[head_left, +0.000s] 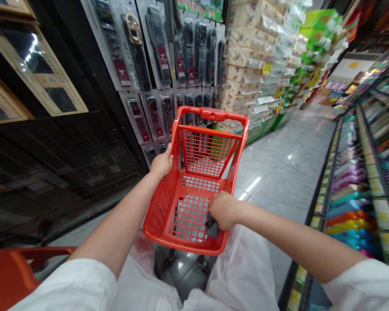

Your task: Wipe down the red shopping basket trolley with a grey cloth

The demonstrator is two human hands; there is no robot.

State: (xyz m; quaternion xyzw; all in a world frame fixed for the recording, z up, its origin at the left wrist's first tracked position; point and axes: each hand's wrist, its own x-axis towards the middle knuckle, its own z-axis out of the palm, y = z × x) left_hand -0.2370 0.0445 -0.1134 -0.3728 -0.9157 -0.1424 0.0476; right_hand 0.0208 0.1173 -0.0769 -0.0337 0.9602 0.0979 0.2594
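A red plastic shopping basket (168, 203) on wheels stands in front of me in a shop aisle, its red handle (214, 114) raised at the far end. My left hand (162, 163) rests on the basket's left rim, fingers curled over the edge. Over the basket's near right corner, my right hand (223, 211) is closed on a small dark object (211, 228) that I cannot make out. The mesh bottom of the basket shows nothing else in it.
Packaged belts (158, 56) hang on a dark wall display to the left. Stacked tissue packs (246, 60) fill shelves ahead. A shelf of colourful goods (353, 198) runs along the right. Grey tiled floor (285, 172) lies between. Another red cart part (9, 272) shows at bottom left.
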